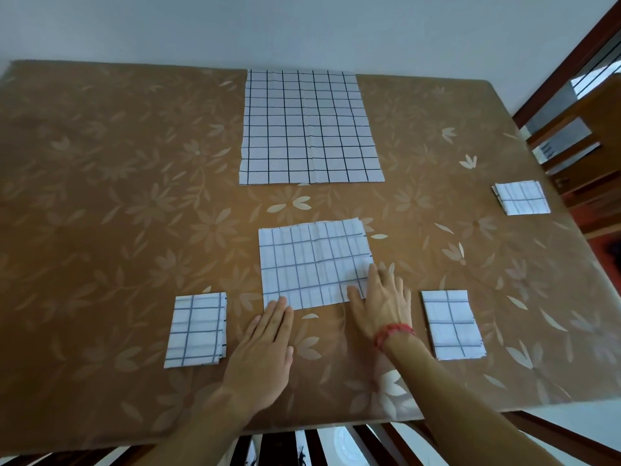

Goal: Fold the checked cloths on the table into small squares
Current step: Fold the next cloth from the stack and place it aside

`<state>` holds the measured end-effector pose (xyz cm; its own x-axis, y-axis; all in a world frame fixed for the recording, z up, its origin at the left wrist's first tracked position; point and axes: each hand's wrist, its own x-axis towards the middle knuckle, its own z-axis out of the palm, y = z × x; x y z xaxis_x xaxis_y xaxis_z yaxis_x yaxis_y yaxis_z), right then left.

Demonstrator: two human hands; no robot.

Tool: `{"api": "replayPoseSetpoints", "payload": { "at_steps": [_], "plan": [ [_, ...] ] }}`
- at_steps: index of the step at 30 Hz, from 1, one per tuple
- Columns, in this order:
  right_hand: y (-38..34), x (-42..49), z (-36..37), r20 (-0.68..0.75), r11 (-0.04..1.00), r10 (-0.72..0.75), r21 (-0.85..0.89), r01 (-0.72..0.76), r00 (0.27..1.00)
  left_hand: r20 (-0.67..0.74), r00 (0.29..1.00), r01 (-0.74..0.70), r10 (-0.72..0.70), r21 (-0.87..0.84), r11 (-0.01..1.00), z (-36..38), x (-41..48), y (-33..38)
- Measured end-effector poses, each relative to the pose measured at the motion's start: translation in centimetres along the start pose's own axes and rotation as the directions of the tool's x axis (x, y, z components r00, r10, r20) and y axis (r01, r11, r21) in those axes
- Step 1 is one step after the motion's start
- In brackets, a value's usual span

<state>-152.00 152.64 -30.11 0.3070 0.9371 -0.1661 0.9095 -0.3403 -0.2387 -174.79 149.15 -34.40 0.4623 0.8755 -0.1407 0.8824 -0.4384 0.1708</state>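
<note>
A half-folded white checked cloth (312,262) lies in front of me on the brown floral table (117,196). My left hand (265,348) lies flat, fingertips touching the cloth's near left corner. My right hand (381,302) rests flat with fingers spread on the cloth's near right corner. A large unfolded checked cloth (307,127) lies flat at the table's far edge. Three folded checked cloths lie around: one to the left (196,329), one to the right (452,324), one at the far right edge (521,197).
A wooden chair (578,129) stands beyond the table's right side. Another chair's back slats (302,445) show under the near edge. A pale wall rises behind the table. A red band circles my right wrist.
</note>
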Motion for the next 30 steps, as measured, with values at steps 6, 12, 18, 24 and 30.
{"api": "replayPoseSetpoints", "payload": {
  "at_steps": [6, 12, 18, 24, 30],
  "plan": [
    [-2.0, 5.1, -1.3, 0.057, 0.973, 0.203, 0.101, -0.208, 0.978, -0.011, 1.0, 0.006, -0.006, 0.001, 1.0, 0.0, -0.2, 0.0],
    [-2.8, 6.6, -1.5, 0.077, 0.947, 0.307, 0.073, -0.313, 0.949, -0.018, 1.0, 0.011, -0.012, -0.018, 1.0, 0.3, -0.2, -0.1],
    [-3.1, 7.6, -1.9, 0.212, 0.891, 0.382, 0.173, -0.419, 0.9, 0.002, 1.0, 0.011, -0.011, -0.063, 0.998, 0.6, -0.3, -0.1],
    [-2.0, 8.1, -2.0, 0.32, 0.9, 0.294, 0.225, -0.374, 0.901, 0.026, 1.0, 0.015, -0.014, -0.072, 0.997, 0.2, -0.3, -0.1],
    [-2.0, 8.1, -2.5, 0.274, 0.791, 0.321, 0.448, -0.416, 0.906, 0.052, 0.998, 0.023, -0.018, -0.089, 0.996, 0.2, -0.3, -0.1]
  ]
}}
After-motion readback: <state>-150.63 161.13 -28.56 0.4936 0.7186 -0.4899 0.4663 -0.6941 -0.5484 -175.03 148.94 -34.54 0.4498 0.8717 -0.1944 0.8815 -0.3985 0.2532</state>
